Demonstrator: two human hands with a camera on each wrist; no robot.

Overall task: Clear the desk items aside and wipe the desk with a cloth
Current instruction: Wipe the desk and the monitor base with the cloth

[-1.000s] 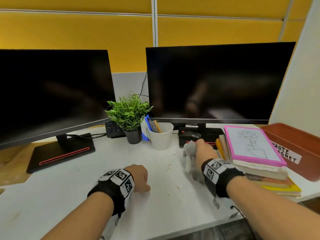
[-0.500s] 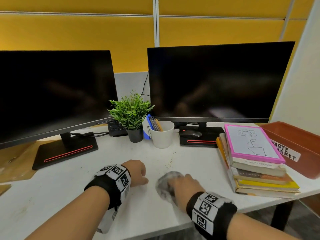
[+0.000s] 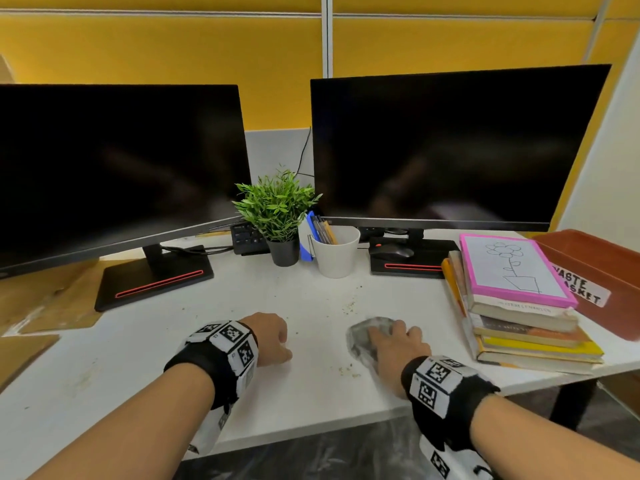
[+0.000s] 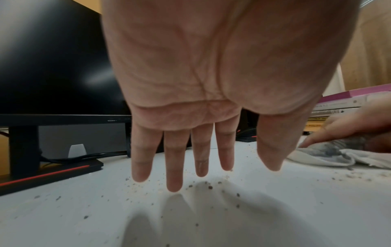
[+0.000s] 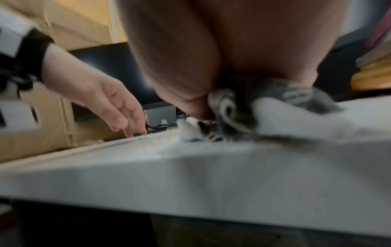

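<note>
Head view: right hand (image 3: 394,344) laid palm-down on a crumpled grey cloth (image 3: 363,336), pressed to the white desk (image 3: 311,299) near its front edge, left of the book stack (image 3: 519,306); left hand (image 3: 273,337) just beside, empty.

Left wrist view: fingers (image 4: 174,160) straight, spread, over scattered crumbs (image 4: 209,187).

Right wrist view: blurred; cloth (image 5: 275,108) bunched under palm; whether gripped or only pressed, impossible to tell.
</note>
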